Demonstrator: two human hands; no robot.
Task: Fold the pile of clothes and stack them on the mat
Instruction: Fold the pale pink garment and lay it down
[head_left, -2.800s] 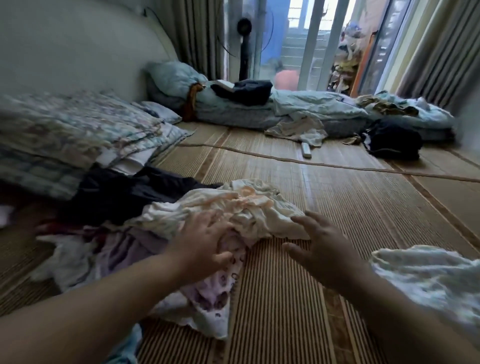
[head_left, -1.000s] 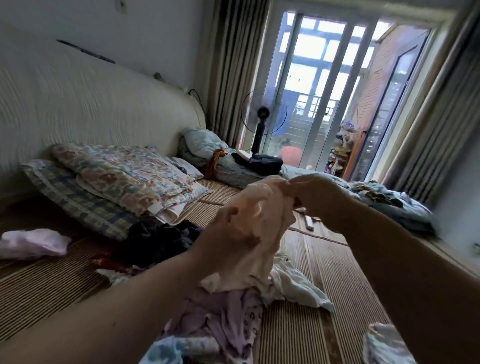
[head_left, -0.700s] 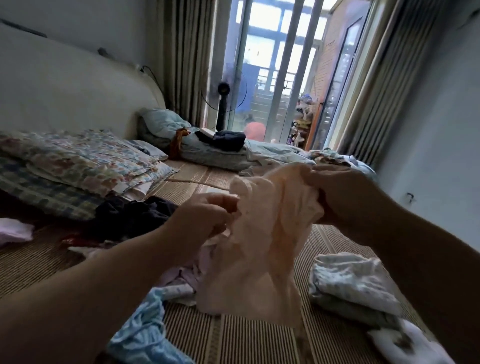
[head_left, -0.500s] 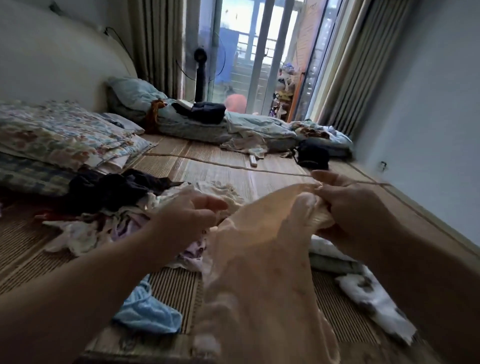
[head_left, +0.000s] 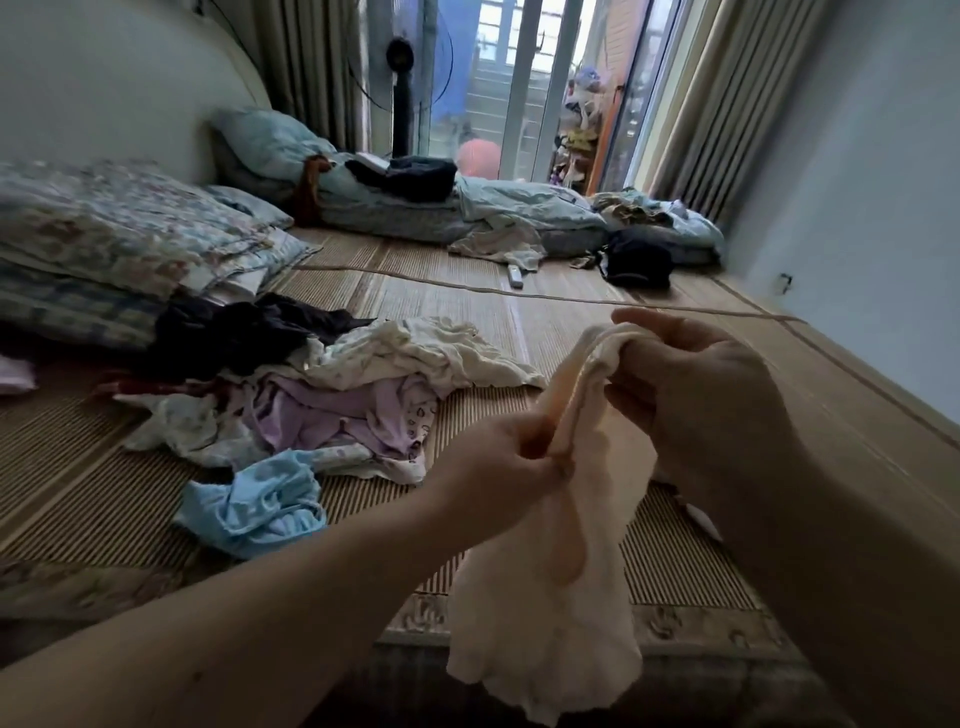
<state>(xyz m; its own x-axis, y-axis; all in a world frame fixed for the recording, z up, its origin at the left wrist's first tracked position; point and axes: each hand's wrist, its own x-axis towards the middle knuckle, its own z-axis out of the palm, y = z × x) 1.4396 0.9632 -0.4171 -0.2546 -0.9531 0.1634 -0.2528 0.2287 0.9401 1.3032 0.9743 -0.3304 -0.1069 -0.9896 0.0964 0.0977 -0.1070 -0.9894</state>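
Note:
I hold a pale peach garment (head_left: 561, 582) up in front of me over the woven mat (head_left: 597, 332). My left hand (head_left: 498, 462) pinches its upper edge low down, and my right hand (head_left: 696, 395) grips the same edge higher up; the cloth hangs loose below both. To the left lies the pile of unfolded clothes (head_left: 353, 395): white, lilac and dark pieces, with a light blue garment (head_left: 260, 504) at its near edge. The folded stack seen earlier at the right is hidden behind my right arm.
Folded floral quilts and pillows (head_left: 119, 234) sit at the left wall. Bedding (head_left: 467, 213) with dark clothes lies across the far end, with a black bag (head_left: 636, 260) and a white remote (head_left: 515, 276) near it. A standing fan (head_left: 402, 93) is by the glass door.
I lifted the peach garment off the pile and shook it out. Since half a second ago my left hand has closed on its edge and my hands have come closer together.

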